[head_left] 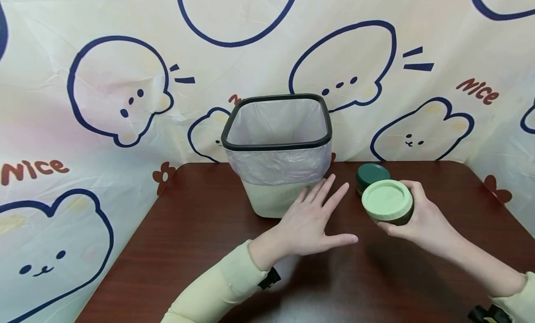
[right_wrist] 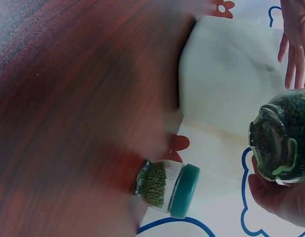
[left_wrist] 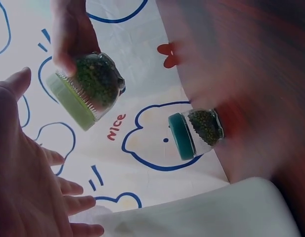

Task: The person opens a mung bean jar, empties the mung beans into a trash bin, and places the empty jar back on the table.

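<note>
My right hand (head_left: 422, 221) grips a clear jar with a light green lid (head_left: 388, 200), held above the table. Dark green beans or pellets fill much of this jar (left_wrist: 97, 81), as the left wrist view shows. Behind it on the table stands a second jar with a dark green lid (head_left: 372, 173), partly hidden in the head view. Small green beans lie inside that jar (right_wrist: 154, 183). My left hand (head_left: 311, 221) is spread with straight fingers in front of the bin, holding nothing, left of the gripped jar.
A pale bin (head_left: 267, 202) with a black rim and a translucent liner bag stands at the back middle of the brown table (head_left: 188, 248). Behind the table hangs a patterned cloth (head_left: 234, 72) with cartoon outlines.
</note>
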